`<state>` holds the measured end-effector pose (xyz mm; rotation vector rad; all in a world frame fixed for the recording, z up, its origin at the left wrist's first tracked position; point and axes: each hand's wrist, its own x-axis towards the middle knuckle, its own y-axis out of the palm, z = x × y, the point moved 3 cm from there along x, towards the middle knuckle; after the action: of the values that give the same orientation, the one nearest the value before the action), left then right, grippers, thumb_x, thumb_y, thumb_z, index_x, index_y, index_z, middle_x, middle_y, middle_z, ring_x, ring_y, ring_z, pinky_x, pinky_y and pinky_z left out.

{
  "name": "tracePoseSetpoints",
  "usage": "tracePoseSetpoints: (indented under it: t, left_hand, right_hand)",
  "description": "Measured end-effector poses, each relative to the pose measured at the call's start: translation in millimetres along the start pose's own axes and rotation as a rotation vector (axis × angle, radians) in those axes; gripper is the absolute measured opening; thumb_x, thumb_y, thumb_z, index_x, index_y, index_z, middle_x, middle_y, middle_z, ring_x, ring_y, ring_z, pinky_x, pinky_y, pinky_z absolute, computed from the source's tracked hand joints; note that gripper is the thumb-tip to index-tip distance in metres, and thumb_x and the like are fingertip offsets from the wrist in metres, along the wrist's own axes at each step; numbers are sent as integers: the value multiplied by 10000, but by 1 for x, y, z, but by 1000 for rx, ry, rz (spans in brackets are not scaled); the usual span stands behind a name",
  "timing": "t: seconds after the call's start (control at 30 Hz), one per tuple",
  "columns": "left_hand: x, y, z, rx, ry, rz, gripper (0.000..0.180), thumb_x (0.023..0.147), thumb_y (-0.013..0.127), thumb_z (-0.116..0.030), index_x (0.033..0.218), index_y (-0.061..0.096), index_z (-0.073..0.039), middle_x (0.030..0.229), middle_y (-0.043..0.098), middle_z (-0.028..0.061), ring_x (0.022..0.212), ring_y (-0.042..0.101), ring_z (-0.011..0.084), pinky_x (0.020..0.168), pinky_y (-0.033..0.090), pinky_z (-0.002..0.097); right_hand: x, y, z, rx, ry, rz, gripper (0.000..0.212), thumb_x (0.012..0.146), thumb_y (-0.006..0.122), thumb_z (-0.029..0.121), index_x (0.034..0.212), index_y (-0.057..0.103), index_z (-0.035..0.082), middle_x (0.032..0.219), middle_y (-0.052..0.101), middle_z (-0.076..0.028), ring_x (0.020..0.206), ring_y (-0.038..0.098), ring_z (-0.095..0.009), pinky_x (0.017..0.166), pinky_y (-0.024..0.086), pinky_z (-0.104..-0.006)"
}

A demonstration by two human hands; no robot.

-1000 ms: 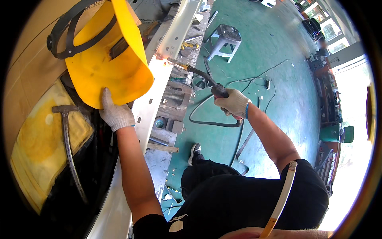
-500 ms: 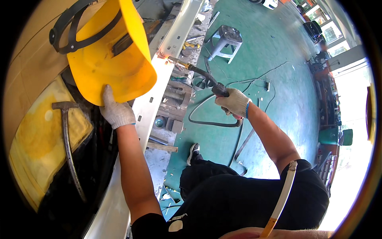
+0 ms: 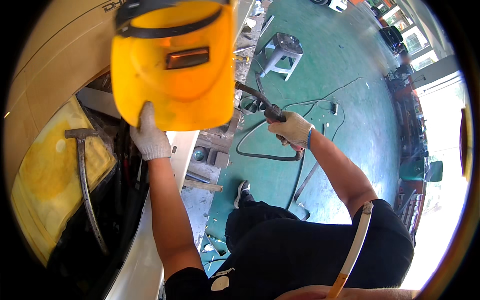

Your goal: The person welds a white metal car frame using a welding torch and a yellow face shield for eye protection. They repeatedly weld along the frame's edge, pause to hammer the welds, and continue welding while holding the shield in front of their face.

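My left hand [image 3: 150,137], in a pale knitted glove, grips the lower edge of a yellow welding face shield [image 3: 172,95], thumb on its inner side. Orange light shows around the shield's dark window. In my gloved right hand [image 3: 294,131] is a welding torch [image 3: 275,113], its neck pointing up and left. The torch tip is hidden behind the shield. Below the shield runs a long silvery metal beam [image 3: 182,142], most of its far part covered. A hammer [image 3: 86,175] lies left of my left forearm, its head on a yellowed panel [image 3: 45,170].
Cardboard [image 3: 55,70] stands at the far left. Clamps and tools crowd the workbench [image 3: 205,185] beside the beam. A grey plastic stool [image 3: 282,47] and the looping torch cable [image 3: 270,156] are on the green floor. A cigarette [image 3: 356,245] juts up at the lower edge.
My left hand has swung the shield rightward and turned it, so it now covers the torch tip and the glowing spot on the beam. My right hand has barely moved.
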<state>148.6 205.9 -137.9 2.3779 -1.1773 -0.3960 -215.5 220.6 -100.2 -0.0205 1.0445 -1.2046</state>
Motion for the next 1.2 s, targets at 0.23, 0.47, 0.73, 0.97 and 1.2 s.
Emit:
tracePoseSetpoints:
  t: [0.23, 0.47, 0.73, 0.97, 1.2]
  left_hand:
    - [8, -12, 0, -257, -47, -188, 570, 1010, 660, -205, 1484, 492, 63, 1437, 606, 197, 1328, 595, 349, 1139, 472, 471]
    - [11, -15, 3, -280, -29, -128, 641, 984, 691, -201, 1520, 448, 53, 1446, 596, 204, 1327, 592, 364, 1147, 465, 493]
    - [6, -10, -1, -223, -34, -130, 626, 988, 696, -190, 1517, 462, 49, 1442, 603, 184, 1276, 627, 359, 1094, 509, 486]
    - [1, -7, 7, 118, 19, 55, 460, 1003, 716, -186, 1377, 612, 62, 1304, 696, 143, 1122, 687, 252, 989, 549, 385]
    - [-5, -4, 4, 235, 46, 129, 470, 1009, 718, -243, 1355, 637, 65, 1288, 715, 152, 1153, 683, 249, 986, 540, 352]
  right_hand:
    - [-1, 2, -10, 39, 15, -26, 308, 894, 699, 297, 1045, 664, 31, 744, 611, -21, 597, 594, -119, 546, 514, -313]
    - [1, 4, -12, 5, 22, -28, 321, 887, 710, 319, 1019, 678, 28, 749, 624, -23, 595, 603, -120, 560, 535, -311]
    - [3, -1, -6, -94, 25, -44, 279, 895, 670, 306, 946, 633, 33, 689, 582, -13, 554, 584, -130, 461, 490, -328]
    - [1, -8, 1, -109, 14, -52, 258, 891, 662, 306, 940, 623, 56, 655, 543, -5, 511, 549, -130, 390, 438, -338]
    - [2, -17, 0, -132, 25, -10, 273, 898, 644, 334, 949, 627, 66, 665, 564, -20, 540, 579, -142, 402, 456, -338]
